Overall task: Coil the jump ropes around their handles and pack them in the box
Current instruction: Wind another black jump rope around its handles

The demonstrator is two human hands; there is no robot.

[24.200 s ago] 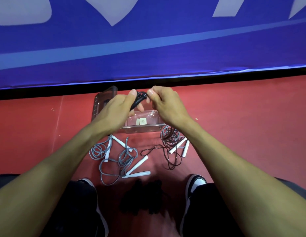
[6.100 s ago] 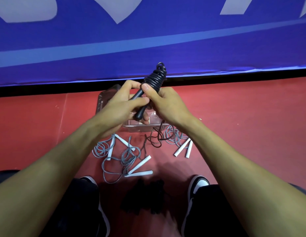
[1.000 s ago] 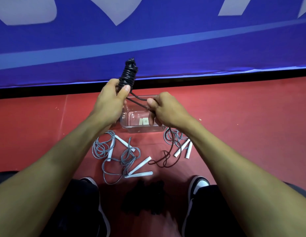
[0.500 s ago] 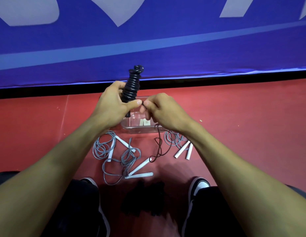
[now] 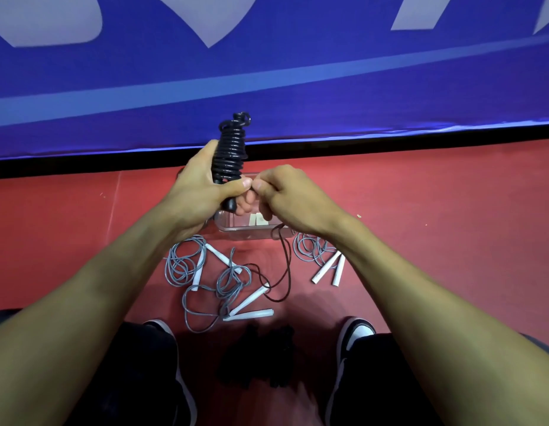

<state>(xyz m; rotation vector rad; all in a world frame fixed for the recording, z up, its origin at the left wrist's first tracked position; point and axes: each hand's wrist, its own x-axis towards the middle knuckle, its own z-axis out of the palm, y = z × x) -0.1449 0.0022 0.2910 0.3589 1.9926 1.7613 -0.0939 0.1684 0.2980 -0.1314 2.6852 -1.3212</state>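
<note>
My left hand [image 5: 202, 187] grips the black jump rope handles [image 5: 230, 155] upright, with many turns of black rope coiled round them. My right hand [image 5: 282, 192] pinches the loose black rope right beside my left thumb. The free tail of the black rope [image 5: 285, 265] hangs from my right hand and loops on the floor. A clear plastic box [image 5: 236, 230] lies on the floor under my hands, mostly hidden. Grey jump ropes with white handles lie loose in front of the box, two tangled at the left [image 5: 205, 272] and one at the right [image 5: 322, 256].
The floor [image 5: 436, 226] is red mat. A blue banner wall [image 5: 297, 87] with a black base strip stands just behind the box. My two shoes [image 5: 356, 330] and dark trouser legs frame the near floor. A dark blurred bundle [image 5: 267, 348] lies between my feet.
My right hand has stayed close to my left thumb with the rope pinched. The coil on the handles has grown and the loose tail on the floor has shortened.
</note>
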